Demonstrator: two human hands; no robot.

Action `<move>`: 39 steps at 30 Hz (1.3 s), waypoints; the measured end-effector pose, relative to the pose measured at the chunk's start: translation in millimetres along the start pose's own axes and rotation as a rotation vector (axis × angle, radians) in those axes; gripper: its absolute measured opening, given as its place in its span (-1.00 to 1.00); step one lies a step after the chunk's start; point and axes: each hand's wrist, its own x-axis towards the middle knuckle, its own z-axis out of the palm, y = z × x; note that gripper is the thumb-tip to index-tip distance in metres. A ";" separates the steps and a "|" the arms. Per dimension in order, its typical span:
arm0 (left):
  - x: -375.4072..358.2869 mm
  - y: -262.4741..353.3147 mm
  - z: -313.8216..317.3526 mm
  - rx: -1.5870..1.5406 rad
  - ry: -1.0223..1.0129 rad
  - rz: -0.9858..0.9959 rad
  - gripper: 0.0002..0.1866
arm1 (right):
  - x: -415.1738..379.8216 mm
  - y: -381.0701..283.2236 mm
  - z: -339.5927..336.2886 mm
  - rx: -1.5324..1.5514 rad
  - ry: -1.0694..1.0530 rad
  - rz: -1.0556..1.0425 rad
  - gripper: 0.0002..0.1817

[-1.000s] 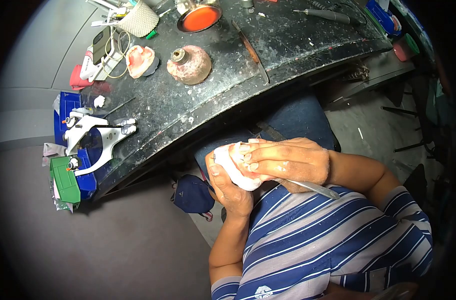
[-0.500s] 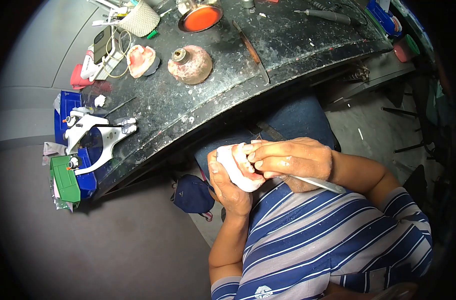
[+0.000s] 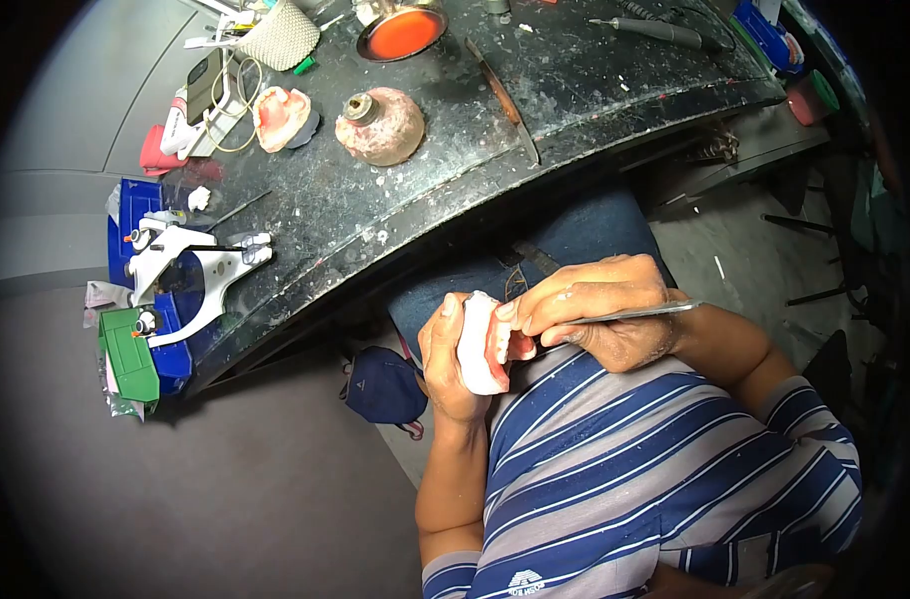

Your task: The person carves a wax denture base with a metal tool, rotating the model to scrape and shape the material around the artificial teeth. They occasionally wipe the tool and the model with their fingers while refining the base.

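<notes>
My left hand (image 3: 443, 357) is closed around a white dental cast (image 3: 478, 349). On the cast sits pink wax (image 3: 496, 349) with a row of teeth, turned toward my right hand. My right hand (image 3: 609, 307) grips a thin grey metal hand tool (image 3: 639, 313) like a pen, its flat end sticking out past the wrist. The working end is hidden by the fingers. Fingertips of the right hand touch the cast's teeth side.
On the dark bench (image 3: 375, 235) are a glass spirit burner (image 3: 380, 127), a wax knife (image 3: 503, 100), a dish of red wax (image 3: 403, 35) and another cast with pink wax (image 3: 282, 118). A white articulator (image 3: 203, 275) stands by blue and green bins (image 3: 130, 359).
The cast has turned more upright in my left hand. My right hand has shifted slightly up, and the tool has swung from slanting downward to nearly level.
</notes>
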 end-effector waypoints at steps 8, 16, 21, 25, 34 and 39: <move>-0.6 -1.9 -1.3 0.008 0.006 -0.003 -0.40 | -1.8 1.9 -0.5 0.021 -0.009 0.029 -0.87; 1.0 -0.8 0.5 -0.004 0.035 -0.030 -0.37 | -1.2 4.2 -2.7 0.052 0.004 0.054 -0.87; 7.2 -7.7 4.3 -0.055 0.108 0.075 -0.43 | 3.5 8.7 -9.8 -0.024 0.213 0.083 -0.84; 7.4 -12.8 -2.1 0.022 0.011 0.122 -0.46 | -2.5 23.1 -1.7 0.116 0.382 0.017 -0.61; 1.4 -23.5 -5.1 0.336 0.014 0.369 -0.32 | -1.3 13.6 3.0 -0.100 0.220 -0.109 -0.80; -1.9 -22.5 -4.4 0.336 0.023 0.380 -0.28 | 5.1 2.4 -0.6 -0.238 0.079 -0.166 -0.82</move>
